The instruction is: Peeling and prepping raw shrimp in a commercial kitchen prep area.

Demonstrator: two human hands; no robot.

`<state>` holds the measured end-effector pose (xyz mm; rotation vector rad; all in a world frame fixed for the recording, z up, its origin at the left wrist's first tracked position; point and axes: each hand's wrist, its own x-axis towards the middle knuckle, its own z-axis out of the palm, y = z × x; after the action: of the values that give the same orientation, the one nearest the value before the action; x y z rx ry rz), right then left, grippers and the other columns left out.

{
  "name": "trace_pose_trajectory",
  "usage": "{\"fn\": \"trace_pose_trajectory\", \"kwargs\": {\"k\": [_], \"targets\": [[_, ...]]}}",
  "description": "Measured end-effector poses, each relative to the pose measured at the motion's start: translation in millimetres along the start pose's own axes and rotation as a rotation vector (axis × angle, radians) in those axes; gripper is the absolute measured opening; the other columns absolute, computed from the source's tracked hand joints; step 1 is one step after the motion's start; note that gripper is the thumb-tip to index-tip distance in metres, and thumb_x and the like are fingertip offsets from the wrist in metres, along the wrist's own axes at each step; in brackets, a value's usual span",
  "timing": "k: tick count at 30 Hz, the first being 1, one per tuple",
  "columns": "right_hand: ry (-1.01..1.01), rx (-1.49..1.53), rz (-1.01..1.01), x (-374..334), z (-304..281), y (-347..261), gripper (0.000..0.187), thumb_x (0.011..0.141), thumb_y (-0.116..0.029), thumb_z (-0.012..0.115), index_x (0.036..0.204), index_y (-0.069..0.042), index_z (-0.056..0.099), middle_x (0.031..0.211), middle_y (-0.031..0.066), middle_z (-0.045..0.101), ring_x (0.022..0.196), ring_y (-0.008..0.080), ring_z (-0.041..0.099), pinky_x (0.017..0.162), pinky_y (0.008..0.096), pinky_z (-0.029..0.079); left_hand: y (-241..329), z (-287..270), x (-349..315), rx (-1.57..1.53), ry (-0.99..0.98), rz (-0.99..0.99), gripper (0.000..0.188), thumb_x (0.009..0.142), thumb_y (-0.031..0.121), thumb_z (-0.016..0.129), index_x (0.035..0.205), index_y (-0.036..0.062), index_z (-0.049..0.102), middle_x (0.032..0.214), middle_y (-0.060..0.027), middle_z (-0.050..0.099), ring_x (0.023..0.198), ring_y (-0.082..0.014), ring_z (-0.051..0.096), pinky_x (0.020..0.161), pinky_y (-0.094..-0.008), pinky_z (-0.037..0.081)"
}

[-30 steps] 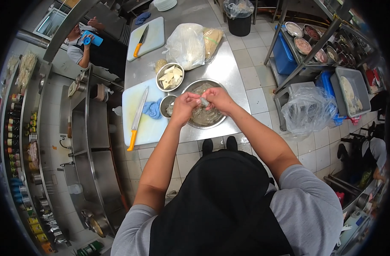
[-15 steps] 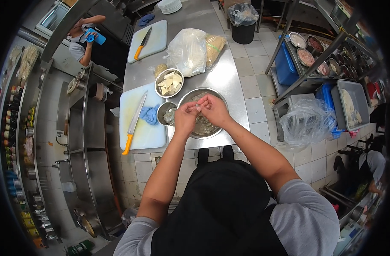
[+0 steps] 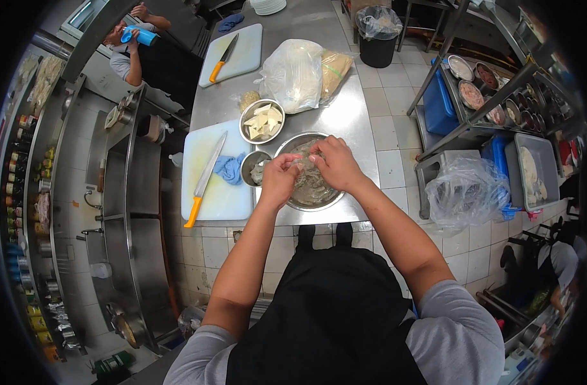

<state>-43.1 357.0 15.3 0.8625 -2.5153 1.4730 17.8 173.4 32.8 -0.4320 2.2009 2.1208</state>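
Over a large metal bowl (image 3: 318, 206) of greyish raw shrimp (image 3: 311, 188), both hands are close together with bent fingers. My left hand (image 3: 282, 179) pinches a small greyish shrimp at its fingertips, partly hidden. My right hand (image 3: 337, 165) is beside it, fingertips curled together; whatever they hold cannot be made out. Touching the big bowl's left side is a small metal bowl (image 3: 247, 178) with a few grey shrimp. Behind it stands a metal bowl (image 3: 243, 133) of pale yellow cut pieces (image 3: 265, 122).
A white cutting board (image 3: 226, 204) at left bears an orange-handled knife (image 3: 207, 174) and blue cloth (image 3: 229, 169). Farther back are a second board (image 3: 247, 48) with a knife (image 3: 224, 56), and filled plastic bags (image 3: 292, 77). Another person (image 3: 139, 58) holds a blue bottle.
My hands have moved slightly apart, the right one shifting rightward over the bowl. The view has shifted a little. At back left, the other person has raised the blue bottle toward the head.
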Motion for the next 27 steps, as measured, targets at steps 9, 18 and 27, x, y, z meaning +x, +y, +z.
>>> {"fn": "trace_pose_trajectory", "kwargs": {"k": [9,18,27], "targets": [[-0.305,0.162,-0.051,7,11,8,0.011,0.097,-0.013,0.060,0.098,-0.004,0.065,0.094,0.0157,0.064,0.092,0.0353,0.061,0.082,0.0443,0.048,13,-9,0,0.154,-0.043,0.053,0.023,0.093,-0.003,0.062,0.115,-0.0019,0.068,0.085,-0.0017,0.067,0.072,-0.0061,0.057,0.064,-0.0222,0.045],[-0.217,0.253,0.118,2,4,-10,0.020,0.097,-0.014,0.060,0.084,0.001,0.063,0.083,0.0180,0.062,0.082,0.0359,0.062,0.075,0.0431,0.049,21,-15,1,0.170,-0.111,0.060,0.022,0.096,-0.003,0.057,0.115,-0.0013,0.068,0.086,-0.0040,0.067,0.077,-0.0101,0.061,0.072,-0.0249,0.050],[-0.165,0.206,0.098,-3,-2,-13,0.023,0.098,-0.017,0.057,0.082,-0.001,0.059,0.080,0.0176,0.060,0.082,0.0347,0.061,0.075,0.0427,0.048,22,-22,5,0.253,-0.170,0.104,0.020,0.097,0.000,0.057,0.114,-0.0005,0.068,0.087,-0.0044,0.068,0.078,-0.0103,0.061,0.073,-0.0260,0.051]]}}
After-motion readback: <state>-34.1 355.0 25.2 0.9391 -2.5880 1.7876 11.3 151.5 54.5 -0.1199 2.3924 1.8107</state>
